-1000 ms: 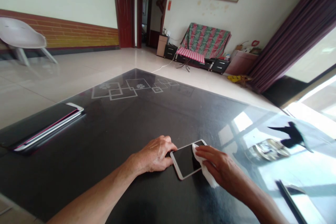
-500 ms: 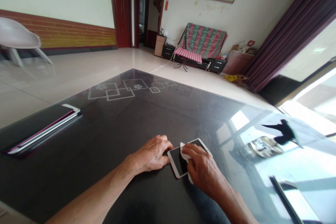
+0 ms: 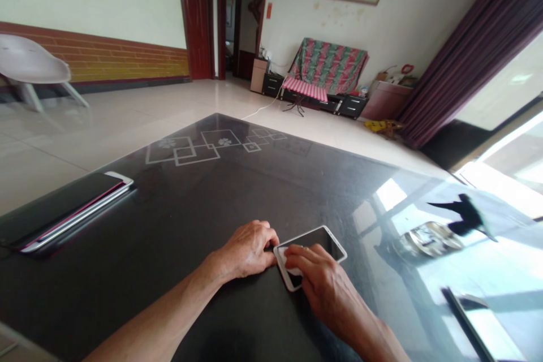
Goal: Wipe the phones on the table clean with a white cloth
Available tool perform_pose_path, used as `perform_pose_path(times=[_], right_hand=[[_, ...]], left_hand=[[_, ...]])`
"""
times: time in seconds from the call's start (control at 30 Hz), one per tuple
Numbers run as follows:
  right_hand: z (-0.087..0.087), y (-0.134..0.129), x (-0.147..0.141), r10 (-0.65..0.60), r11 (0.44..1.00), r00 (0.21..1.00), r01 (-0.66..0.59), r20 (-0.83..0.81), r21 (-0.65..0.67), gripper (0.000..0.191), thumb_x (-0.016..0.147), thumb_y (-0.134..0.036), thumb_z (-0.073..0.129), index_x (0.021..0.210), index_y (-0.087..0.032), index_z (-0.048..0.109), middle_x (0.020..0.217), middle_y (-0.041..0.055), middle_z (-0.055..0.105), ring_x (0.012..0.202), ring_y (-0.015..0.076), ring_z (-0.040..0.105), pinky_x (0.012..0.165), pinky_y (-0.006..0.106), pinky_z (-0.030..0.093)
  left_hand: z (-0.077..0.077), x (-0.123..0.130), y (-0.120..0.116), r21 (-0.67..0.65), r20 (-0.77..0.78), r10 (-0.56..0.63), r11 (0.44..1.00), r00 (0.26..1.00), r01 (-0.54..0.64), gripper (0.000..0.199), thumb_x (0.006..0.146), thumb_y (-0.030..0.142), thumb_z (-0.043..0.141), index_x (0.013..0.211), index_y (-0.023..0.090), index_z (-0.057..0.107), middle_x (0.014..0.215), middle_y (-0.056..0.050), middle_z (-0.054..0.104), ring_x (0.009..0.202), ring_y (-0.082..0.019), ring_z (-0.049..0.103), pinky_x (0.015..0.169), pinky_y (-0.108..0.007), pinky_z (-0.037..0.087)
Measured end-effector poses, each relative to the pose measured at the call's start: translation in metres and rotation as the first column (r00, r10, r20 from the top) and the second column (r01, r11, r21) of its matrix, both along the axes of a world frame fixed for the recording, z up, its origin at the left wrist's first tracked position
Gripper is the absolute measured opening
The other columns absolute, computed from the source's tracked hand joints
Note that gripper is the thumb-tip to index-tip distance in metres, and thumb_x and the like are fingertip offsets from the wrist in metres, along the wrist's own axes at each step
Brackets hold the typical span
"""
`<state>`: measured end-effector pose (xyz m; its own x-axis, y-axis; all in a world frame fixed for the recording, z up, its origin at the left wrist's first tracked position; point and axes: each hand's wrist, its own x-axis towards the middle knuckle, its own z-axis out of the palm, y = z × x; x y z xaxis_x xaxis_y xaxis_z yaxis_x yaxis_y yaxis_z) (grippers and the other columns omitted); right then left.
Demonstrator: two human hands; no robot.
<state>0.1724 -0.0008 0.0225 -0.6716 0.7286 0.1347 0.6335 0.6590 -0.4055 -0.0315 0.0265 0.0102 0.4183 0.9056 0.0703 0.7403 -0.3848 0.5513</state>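
Taking 12 as straight ahead from the person, a slim black-edged object [image 3: 464,322], blurred by glare, lies nearest, at 4 o'clock on the glossy black table [image 3: 203,203]; the bare right hand [image 3: 324,280] lies across from 5 o'clock, fingers close together and gathered on a thin white cloth [image 3: 296,272], which it holds against the black screen of a white-framed rectangular phone [image 3: 333,242]; the phone rests flat, screen up, its long axis running from 8 to 2 o'clock; the bare left hand [image 3: 250,251] is curled at the 8 o'clock end, fingertips touching the frame, though I cannot tell whether it pinches or only braces; the right hand is the nearer of the 2, lying over the screen, and the 2 o'clock end shows uncovered.

Farther out, a round pale-gold object [image 3: 430,239] sits at 3 o'clock; a stack of dark and silver flat devices [image 3: 76,209] lies between 9 and 10; a white moulded chair [image 3: 36,62] stands on the floor at 10.
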Motion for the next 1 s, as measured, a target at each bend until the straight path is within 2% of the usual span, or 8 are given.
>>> perform_pose_path(times=[0.17,0.47,0.67,0.77,1.0], right_hand=[[-0.006,0.015,-0.006,-0.04,0.998,0.999,0.041,-0.019,0.048,0.043,0.072,0.005,0.039,0.099,-0.022,0.06,0.111,0.0012,0.063,0.09,0.0178,0.051,0.084,0.032,0.044],[-0.003,-0.014,0.002,0.015,1.0,0.999,-0.016,-0.037,-0.026,0.043,0.073,0.006,0.038,0.096,-0.024,0.06,0.113,-0.0008,0.062,0.089,0.0156,0.052,0.082,0.028,0.045],[-0.002,0.006,-0.005,0.004,1.0,1.0,-0.003,-0.024,0.025,0.04,0.072,0.005,0.04,0.094,-0.022,0.06,0.108,0.0007,0.064,0.088,0.0169,0.053,0.082,0.03,0.045],[-0.004,0.008,-0.008,0.0,0.999,1.0,0.001,-0.031,0.034,0.042,0.07,0.006,0.039,0.095,-0.022,0.06,0.109,0.0006,0.064,0.09,0.0172,0.053,0.083,0.031,0.045],[-0.01,-0.007,0.018,-0.07,0.997,0.997,0.071,-0.017,0.033,0.044,0.073,0.005,0.038,0.096,-0.024,0.062,0.119,0.0004,0.062,0.095,0.0177,0.055,0.085,0.032,0.047]], left_hand=[[-0.001,0.0,0.001,-0.008,0.021,0.006,1.0,1.0,-0.006,0.011,0.072,0.024,0.061,0.079,0.02,0.069,0.075,-0.001,0.061,0.069,-0.016,0.058,0.066,-0.024,0.041],[-0.004,-0.002,0.002,-0.011,0.032,0.006,1.0,0.999,-0.005,0.01,0.072,0.016,0.059,0.076,0.02,0.068,0.076,-0.001,0.062,0.07,-0.015,0.058,0.065,-0.024,0.041],[-0.002,-0.001,0.002,-0.017,0.021,0.005,1.0,1.0,-0.005,0.012,0.074,0.019,0.058,0.078,0.021,0.07,0.078,-0.001,0.063,0.071,-0.015,0.059,0.067,-0.024,0.042],[-0.002,-0.001,0.003,-0.016,0.024,0.025,1.0,0.999,-0.025,0.012,0.075,0.021,0.058,0.078,0.02,0.069,0.077,-0.001,0.062,0.069,-0.015,0.058,0.066,-0.024,0.042],[-0.003,0.003,-0.003,0.03,-0.034,0.039,0.999,0.999,-0.038,0.013,0.072,0.017,0.056,0.078,0.02,0.067,0.076,-0.002,0.061,0.073,-0.017,0.058,0.068,-0.026,0.043]])
